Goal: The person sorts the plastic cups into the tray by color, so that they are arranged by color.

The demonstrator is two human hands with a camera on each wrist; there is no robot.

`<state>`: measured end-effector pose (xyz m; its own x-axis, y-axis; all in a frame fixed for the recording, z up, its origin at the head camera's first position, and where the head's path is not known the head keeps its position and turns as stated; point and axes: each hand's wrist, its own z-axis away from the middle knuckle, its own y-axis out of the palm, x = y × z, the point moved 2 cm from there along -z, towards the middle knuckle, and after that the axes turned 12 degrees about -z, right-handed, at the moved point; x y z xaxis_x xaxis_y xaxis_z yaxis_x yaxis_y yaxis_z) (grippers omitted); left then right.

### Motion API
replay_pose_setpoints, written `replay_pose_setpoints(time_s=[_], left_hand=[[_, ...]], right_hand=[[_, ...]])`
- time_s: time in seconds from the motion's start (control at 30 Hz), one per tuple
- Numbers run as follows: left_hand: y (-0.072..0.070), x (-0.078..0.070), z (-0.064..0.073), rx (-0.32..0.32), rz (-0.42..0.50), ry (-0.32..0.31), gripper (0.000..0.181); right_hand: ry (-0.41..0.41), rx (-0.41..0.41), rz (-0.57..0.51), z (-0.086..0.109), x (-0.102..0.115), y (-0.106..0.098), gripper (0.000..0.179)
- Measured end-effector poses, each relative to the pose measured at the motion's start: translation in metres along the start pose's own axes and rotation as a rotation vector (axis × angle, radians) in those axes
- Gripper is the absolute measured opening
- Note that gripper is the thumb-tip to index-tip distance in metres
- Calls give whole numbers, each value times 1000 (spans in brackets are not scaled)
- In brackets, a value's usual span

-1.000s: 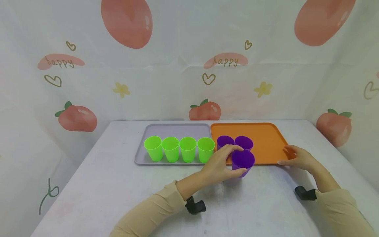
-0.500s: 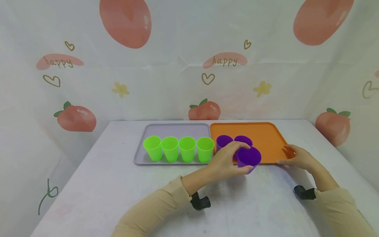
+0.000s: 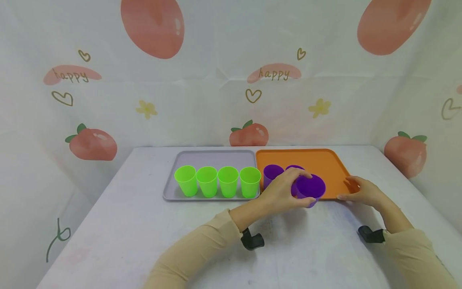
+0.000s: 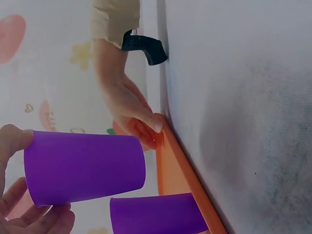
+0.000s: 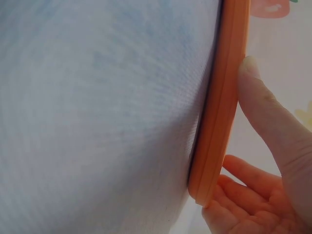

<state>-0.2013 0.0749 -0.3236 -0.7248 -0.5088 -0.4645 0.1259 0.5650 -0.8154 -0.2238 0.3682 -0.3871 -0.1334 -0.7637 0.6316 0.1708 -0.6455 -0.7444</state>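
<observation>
My left hand (image 3: 279, 194) grips a purple cup (image 3: 311, 187) by its sides near the rim. In the left wrist view that held cup (image 4: 85, 168) hangs apart from another purple cup (image 4: 151, 214) standing on the orange tray. Two purple cups stand on the tray; the left one (image 3: 272, 173) is partly covered by my left hand, and the second (image 3: 294, 166) is mostly hidden. At the front right corner of the orange tray (image 3: 325, 168), my right hand (image 3: 364, 192) holds the rim, thumb (image 5: 256, 83) on the front edge and fingers round the side.
Left of the orange tray, a grey tray (image 3: 220, 156) adjoins it, bearing a row of several green cups (image 3: 228, 182). Both trays lie on a white-covered table (image 3: 144, 241), with a printed cloth backdrop (image 3: 202, 100) behind.
My left hand has carried the purple cup to the right and slightly away from me, along the orange tray's front edge. The right hand stays at the tray's corner.
</observation>
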Motion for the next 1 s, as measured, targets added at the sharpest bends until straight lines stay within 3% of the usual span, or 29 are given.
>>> replay_pose_setpoints(time_s=[0.3,0.57,1.0], left_hand=[[4,-4,-14,12,5,5,51],[4,-9,-31,-21,-59,66,51],[20,0,-48,47,-134,-29,54]], right_hand=[[18,8,5,-1,-1,0,98],[-8,8,12,0,1,-1,96],[17,10,14,0,1,-1,98]])
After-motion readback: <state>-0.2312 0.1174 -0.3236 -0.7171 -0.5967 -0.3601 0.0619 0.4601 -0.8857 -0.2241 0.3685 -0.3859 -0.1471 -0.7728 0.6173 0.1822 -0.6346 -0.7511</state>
